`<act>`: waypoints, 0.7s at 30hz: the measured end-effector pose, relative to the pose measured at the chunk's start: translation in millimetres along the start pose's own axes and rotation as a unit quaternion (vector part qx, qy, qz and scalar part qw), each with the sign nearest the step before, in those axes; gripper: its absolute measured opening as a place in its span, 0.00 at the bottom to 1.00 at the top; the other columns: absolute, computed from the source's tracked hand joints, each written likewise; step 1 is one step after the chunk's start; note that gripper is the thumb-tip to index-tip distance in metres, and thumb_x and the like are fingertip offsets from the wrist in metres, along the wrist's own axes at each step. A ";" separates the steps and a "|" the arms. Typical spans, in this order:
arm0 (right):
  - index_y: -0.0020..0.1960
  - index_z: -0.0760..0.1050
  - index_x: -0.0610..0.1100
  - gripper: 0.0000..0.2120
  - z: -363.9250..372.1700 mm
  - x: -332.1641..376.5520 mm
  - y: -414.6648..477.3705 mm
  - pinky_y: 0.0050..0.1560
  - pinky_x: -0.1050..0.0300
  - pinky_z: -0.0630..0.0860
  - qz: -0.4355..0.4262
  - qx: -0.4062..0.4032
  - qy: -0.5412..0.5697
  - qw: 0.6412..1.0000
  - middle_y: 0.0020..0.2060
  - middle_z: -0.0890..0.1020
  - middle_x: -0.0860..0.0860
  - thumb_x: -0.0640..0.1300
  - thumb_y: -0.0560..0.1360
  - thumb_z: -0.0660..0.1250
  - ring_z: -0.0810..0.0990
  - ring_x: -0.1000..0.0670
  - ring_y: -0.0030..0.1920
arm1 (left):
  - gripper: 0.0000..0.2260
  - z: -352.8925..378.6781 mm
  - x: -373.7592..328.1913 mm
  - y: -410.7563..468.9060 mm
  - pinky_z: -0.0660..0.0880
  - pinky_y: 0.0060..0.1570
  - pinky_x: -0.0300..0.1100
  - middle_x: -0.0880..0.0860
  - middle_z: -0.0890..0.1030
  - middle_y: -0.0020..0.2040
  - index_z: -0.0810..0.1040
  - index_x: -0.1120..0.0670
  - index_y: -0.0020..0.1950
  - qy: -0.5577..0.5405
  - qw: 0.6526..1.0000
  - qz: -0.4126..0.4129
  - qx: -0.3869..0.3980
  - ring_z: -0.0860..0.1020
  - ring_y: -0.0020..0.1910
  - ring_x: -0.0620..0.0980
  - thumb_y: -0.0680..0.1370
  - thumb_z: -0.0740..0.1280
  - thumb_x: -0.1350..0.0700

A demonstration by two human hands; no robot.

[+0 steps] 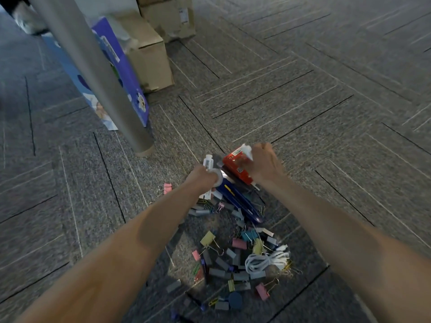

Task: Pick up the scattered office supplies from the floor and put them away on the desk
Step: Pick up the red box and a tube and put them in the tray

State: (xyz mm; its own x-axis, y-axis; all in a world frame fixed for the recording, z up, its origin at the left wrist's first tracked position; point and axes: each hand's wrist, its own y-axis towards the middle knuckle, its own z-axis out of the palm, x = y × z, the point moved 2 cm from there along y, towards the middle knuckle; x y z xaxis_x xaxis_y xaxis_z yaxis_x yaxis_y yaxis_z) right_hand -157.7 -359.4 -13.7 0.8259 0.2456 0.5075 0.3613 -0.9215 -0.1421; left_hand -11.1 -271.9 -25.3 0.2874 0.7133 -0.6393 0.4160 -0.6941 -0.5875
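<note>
Office supplies lie scattered on the grey carpet. My left hand [202,177] is closed around a roll of clear tape [218,176] and a small white bottle [207,161]. My right hand [262,163] grips a red box [235,167] with a white item at its top. Just below the hands lies a blue stapler [240,203]. Nearer to me are several coloured binder clips [207,238], grey staple strips [240,276], a coiled white cable [265,261] and a dark round disc [235,300].
A thick grey desk leg [98,73] slants down to the carpet at the left of the hands. Behind it stand a purple printed box [123,66] and two cardboard boxes [151,57]. Open carpet stretches to the right.
</note>
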 end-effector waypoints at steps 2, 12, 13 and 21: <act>0.65 0.66 0.42 0.37 6.8 0.6 1.8 0.54 0.49 0.72 0.008 0.035 -0.044 0.998 0.60 0.70 0.44 0.62 0.67 0.73 0.72 0.44 0.57 | 0.17 0.3 1.3 0.2 0.71 0.38 0.41 0.59 0.73 0.55 0.63 0.63 0.65 0.105 0.994 0.037 -0.017 0.76 0.48 0.54 0.78 0.61 0.59; 0.69 0.60 0.39 0.46 11.8 -26.0 -16.0 0.60 0.45 0.73 0.041 0.101 -0.090 0.990 0.63 0.66 0.41 0.61 0.63 0.75 0.68 0.41 0.63 | 0.15 -11.5 12.4 -0.8 0.68 0.38 0.43 0.55 0.74 0.52 0.68 0.57 0.60 0.466 0.856 0.226 -0.004 0.73 0.46 0.52 0.75 0.66 0.62; 0.69 0.59 0.40 0.46 10.4 -29.5 -17.5 0.60 0.45 0.73 0.047 0.100 -0.080 0.991 0.63 0.66 0.41 0.60 0.62 0.76 0.68 0.41 0.63 | 0.14 -14.3 13.8 -1.2 0.68 0.36 0.43 0.54 0.75 0.51 0.69 0.57 0.59 0.473 0.851 0.226 -0.012 0.73 0.44 0.51 0.75 0.66 0.62; 0.64 0.63 0.42 0.40 -3.0 -36.3 -22.9 0.50 0.51 0.75 0.052 0.089 -0.006 0.995 0.56 0.76 0.47 0.58 0.63 0.79 0.76 0.44 0.55 | 0.05 -31.7 30.4 -14.6 0.63 0.29 0.35 0.49 0.73 0.42 0.69 0.53 0.46 0.472 0.858 0.205 -0.003 0.73 0.39 0.47 0.75 0.65 0.58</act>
State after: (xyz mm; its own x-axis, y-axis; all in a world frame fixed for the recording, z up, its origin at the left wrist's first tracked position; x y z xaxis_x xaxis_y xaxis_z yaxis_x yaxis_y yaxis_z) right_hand -197.3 -348.2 -26.3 0.8678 0.1555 0.4720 0.3429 -0.8748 -0.3423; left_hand 18.9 -237.0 -20.4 0.9796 0.1723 -0.1037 0.1168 -0.9073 -0.4039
